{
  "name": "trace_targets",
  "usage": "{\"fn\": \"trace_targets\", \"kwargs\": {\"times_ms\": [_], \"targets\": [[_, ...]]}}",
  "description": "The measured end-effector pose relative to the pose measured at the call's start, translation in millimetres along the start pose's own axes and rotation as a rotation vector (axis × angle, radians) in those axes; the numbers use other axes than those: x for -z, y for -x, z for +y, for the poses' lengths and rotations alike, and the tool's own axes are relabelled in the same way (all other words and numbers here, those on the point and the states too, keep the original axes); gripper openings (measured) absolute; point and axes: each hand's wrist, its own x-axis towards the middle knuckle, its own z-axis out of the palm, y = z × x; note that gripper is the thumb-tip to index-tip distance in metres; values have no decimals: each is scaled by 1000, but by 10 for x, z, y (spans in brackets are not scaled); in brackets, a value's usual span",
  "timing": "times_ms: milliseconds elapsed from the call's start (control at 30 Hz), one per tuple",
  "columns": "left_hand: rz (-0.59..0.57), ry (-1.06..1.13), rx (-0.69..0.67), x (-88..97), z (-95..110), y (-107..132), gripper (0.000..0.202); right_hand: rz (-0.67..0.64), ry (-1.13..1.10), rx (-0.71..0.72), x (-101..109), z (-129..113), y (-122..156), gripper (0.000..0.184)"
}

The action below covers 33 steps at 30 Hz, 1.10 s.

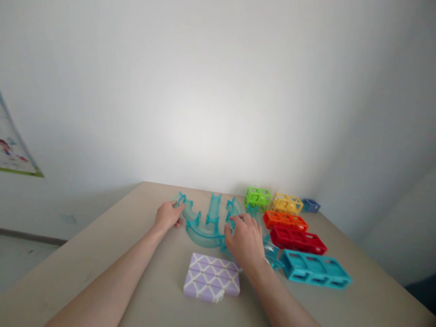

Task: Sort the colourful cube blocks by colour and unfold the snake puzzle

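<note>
Translucent blue marble-run track pieces lie together on the table. At their left end, my left hand [169, 215] has its thumb and fingers closed on the edge of a curved track piece [190, 212]. My right hand [247, 238] reaches over the right part of the group, its bent fingers around a blue track piece [232, 224] that they partly hide. Between my hands are a straight track piece [214, 206] and a wide curved track piece [204, 237]. More clear blue pieces [271, 254] show beyond my right wrist, partly covered.
A purple-and-white patterned block [211, 278] lies nearer me. On the right stand frame blocks: green [258, 198], yellow [286, 203], orange [285, 221], red [298, 240], teal [315, 268] and dark blue [310, 205]. A white wall [190, 113] rises behind the table [150, 281].
</note>
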Motion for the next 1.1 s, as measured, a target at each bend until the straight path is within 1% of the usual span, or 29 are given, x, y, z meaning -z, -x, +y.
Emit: {"fn": "trace_targets", "kwargs": {"times_ms": [67, 233, 333, 400, 433, 533, 600, 633, 700, 767, 800, 833, 867, 933, 967, 1000, 1033, 1100], "targets": [[29, -68, -13, 24, -10, -7, 64, -2, 0, 1, -5, 1, 2, 27], [131, -265, -89, 69, -2, 21, 46, 7, 0, 3, -5, -2, -3, 27], [178, -465, -137, 43, 21, 96, 49, 17, -16, 9, 5, -10, -11, 26], [167, -571, -185, 0, 23, 146, 54, 25, -47, 25, 14, -21, -15, 25], [152, -591, -218, -25, 17, 164, 55, 29, -66, 38, 17, -28, -15, 24], [110, -578, -331, -97, -18, 163, 56, 37, -109, 73, 20, -47, -6, 22], [99, -525, -374, -123, -34, 128, 56, 32, -118, 82, 15, -53, 3, 22], [106, -484, -390, -127, -31, 109, 55, 28, -119, 85, 11, -56, 7, 22], [163, -362, -440, -114, 10, 86, 50, 22, -119, 89, 7, -62, 12, 22], [216, -210, -546, -81, 90, 104, 44, 17, -119, 88, 8, -73, 14, 22], [202, -143, -623, -63, 137, 131, 42, 12, -118, 86, 10, -81, 16, 22], [146, -96, -704, -50, 185, 167, 40, 6, -117, 87, 12, -90, 18, 22], [54, -74, -774, -43, 228, 210, 39, -2, -117, 89, 15, -100, 21, 22], [-159, -75, -864, -54, 292, 298, 38, -14, -119, 101, 16, -117, 31, 22], [-250, -90, -882, -71, 311, 336, 37, -20, -122, 111, 14, -124, 37, 22], [-315, -110, -883, -93, 323, 366, 37, -26, -123, 124, 9, -129, 43, 22], [-355, -131, -874, -117, 330, 389, 36, -33, -124, 137, 3, -131, 49, 22], [-372, -164, -840, -163, 334, 410, 37, -53, -119, 157, -11, -132, 58, 22]]}}
